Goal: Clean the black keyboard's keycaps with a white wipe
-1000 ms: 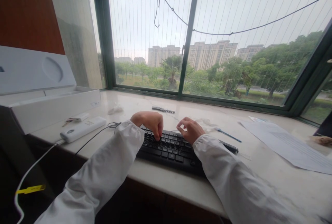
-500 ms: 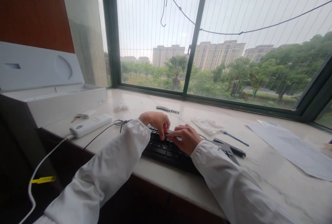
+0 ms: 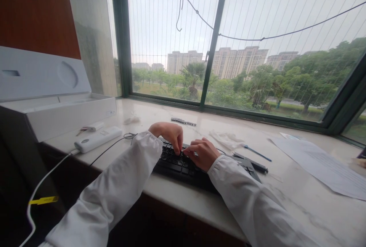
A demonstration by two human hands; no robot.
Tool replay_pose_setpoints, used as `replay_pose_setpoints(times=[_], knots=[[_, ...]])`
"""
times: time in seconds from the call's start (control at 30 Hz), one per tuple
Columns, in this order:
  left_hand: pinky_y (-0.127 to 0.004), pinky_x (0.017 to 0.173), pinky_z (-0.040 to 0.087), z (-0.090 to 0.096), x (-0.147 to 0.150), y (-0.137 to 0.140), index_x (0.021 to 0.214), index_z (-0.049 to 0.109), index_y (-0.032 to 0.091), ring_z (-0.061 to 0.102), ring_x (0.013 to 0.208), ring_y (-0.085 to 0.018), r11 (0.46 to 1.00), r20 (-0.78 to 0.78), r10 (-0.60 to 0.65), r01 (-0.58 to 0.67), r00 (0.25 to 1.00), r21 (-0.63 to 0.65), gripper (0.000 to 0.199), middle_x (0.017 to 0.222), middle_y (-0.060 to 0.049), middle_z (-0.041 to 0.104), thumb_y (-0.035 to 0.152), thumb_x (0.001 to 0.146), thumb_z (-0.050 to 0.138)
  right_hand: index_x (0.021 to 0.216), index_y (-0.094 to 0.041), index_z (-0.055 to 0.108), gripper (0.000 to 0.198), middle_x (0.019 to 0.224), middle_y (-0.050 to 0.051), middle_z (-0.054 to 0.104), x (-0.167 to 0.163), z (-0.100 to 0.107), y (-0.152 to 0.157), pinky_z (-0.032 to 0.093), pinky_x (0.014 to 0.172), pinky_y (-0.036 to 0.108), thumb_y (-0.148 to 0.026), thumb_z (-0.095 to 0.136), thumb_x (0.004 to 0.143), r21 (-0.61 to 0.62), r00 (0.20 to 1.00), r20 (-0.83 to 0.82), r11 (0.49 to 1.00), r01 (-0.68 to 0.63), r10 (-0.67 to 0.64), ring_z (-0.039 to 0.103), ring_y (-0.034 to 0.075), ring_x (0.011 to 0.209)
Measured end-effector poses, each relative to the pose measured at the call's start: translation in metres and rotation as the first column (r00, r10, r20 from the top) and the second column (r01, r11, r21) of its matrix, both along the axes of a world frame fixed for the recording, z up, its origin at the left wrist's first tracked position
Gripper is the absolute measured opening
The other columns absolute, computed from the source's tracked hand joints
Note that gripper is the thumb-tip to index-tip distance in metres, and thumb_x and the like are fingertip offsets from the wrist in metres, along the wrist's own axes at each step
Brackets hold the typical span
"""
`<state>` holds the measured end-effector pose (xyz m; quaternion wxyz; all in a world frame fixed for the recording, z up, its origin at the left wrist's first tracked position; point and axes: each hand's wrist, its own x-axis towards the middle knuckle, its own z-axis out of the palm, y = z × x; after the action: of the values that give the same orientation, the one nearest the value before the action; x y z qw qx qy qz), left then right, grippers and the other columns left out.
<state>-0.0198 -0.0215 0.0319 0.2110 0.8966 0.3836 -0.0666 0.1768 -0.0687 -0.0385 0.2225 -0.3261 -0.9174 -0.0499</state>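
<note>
A black keyboard (image 3: 178,168) lies near the front edge of the pale counter, with both hands over its keys. My left hand (image 3: 169,134) bends down from the wrist, its fingertips pressed together at the keys. Whatever is between those fingertips is hidden. Close beside it, my right hand (image 3: 202,153) rests over the keyboard with bent fingers, thumb and index finger drawn together near the left fingertips. Nothing can be made out in that pinch. The right hand and sleeve cover part of the keyboard's right side.
An open white box (image 3: 73,116) and a white device (image 3: 98,139) with a cable stand left. Behind the keyboard lie a small strip (image 3: 183,121) and crumpled clear plastic (image 3: 227,139). To the right are a blue stick (image 3: 259,153), a black pen-like tool (image 3: 254,165) and paper sheets (image 3: 320,167).
The view has shifted slightly. My left fingers have closed together more at the keys; my right hand stays in nearly the same place.
</note>
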Motion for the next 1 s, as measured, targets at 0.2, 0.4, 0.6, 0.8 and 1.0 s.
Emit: replay_pose_setpoints(times=[0.2,0.4,0.6,0.8,1.0], knots=[[-0.021,0.062,0.041,0.001,0.001,-0.002,0.083,0.079,0.025,0.062,0.071,-0.014,0.999,-0.019,0.011,-0.011,1.0,0.044,0.035,0.076,0.001,0.074,0.044,0.054,0.081,0.088,-0.029,0.074,0.021,0.074,-0.001,0.068,-0.001,0.002,-0.001,0.026,0.069,0.031,-0.031,0.053,0.09,-0.01,1.0,0.008,1.0,0.006,-0.006,0.059,0.012,0.073],[-0.021,0.061,0.04,0.001,0.001,-0.002,0.082,0.079,0.025,0.062,0.07,-0.014,0.999,-0.012,0.015,-0.014,1.0,0.048,0.034,0.076,0.001,0.074,0.045,0.055,0.08,0.087,-0.028,0.074,0.02,0.075,-0.001,0.069,-0.001,0.003,-0.002,0.026,0.07,0.031,-0.03,0.054,0.089,-0.02,1.0,0.018,1.0,0.01,-0.01,0.058,0.012,0.074],[-0.021,0.059,0.04,0.0,0.003,-0.003,0.082,0.079,0.024,0.061,0.068,-0.014,0.998,-0.011,0.012,-0.011,1.0,0.055,0.034,0.074,0.001,0.074,0.044,0.054,0.081,0.088,-0.028,0.073,0.021,0.075,-0.001,0.068,-0.002,0.004,-0.004,0.025,0.07,0.031,-0.03,0.053,0.09,-0.009,0.999,0.039,1.0,0.013,-0.012,0.058,0.011,0.073],[-0.021,0.063,0.04,-0.002,0.004,-0.002,0.08,0.078,0.023,0.062,0.07,-0.014,0.999,-0.009,0.031,-0.031,0.999,0.03,0.03,0.075,0.002,0.074,0.039,0.055,0.082,0.09,-0.029,0.074,0.021,0.074,-0.001,0.068,-0.002,0.005,-0.005,0.025,0.068,0.031,-0.032,0.054,0.09,0.002,1.0,0.031,1.0,-0.003,0.003,0.057,0.011,0.072],[-0.022,0.064,0.039,-0.009,0.001,0.009,0.082,0.075,0.022,0.06,0.074,-0.014,0.999,0.015,0.014,-0.013,1.0,-0.036,0.036,0.078,0.003,0.072,0.04,0.052,0.083,0.093,-0.033,0.075,0.019,0.072,-0.002,0.068,-0.003,0.002,-0.003,0.024,0.067,0.031,-0.034,0.056,0.089,-0.002,0.999,0.03,1.0,-0.019,0.019,0.057,0.011,0.071]])
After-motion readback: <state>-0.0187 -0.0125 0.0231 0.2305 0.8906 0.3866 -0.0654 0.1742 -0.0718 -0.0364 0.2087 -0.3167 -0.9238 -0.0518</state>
